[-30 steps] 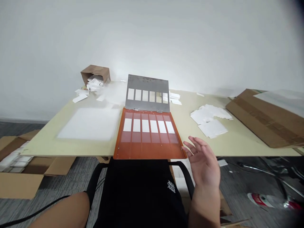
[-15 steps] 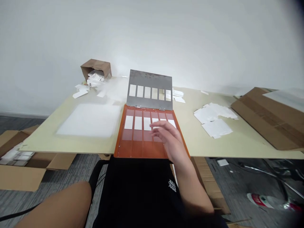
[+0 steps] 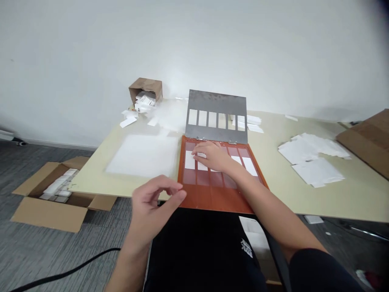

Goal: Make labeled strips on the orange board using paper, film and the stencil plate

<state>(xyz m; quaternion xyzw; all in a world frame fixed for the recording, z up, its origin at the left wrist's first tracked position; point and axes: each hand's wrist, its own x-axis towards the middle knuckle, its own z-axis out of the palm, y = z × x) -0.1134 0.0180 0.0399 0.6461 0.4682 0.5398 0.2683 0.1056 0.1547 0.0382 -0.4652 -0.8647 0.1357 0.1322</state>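
step, likely: pressing white cards (image 3: 249,165) into orange tray (image 3: 219,194) with flat right hand (image 3: 212,156); left hand (image 3: 152,200) loosely curled, empty. next maybe needs neat lining up.

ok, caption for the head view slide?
Right hand rests on white cards in an orange tray with its grey lid raised; left hand hovers at the table edge.

card row (image 3: 249,165) partly under right hand (image 3: 212,156) | cardboard (image 3: 367,140) cut off right
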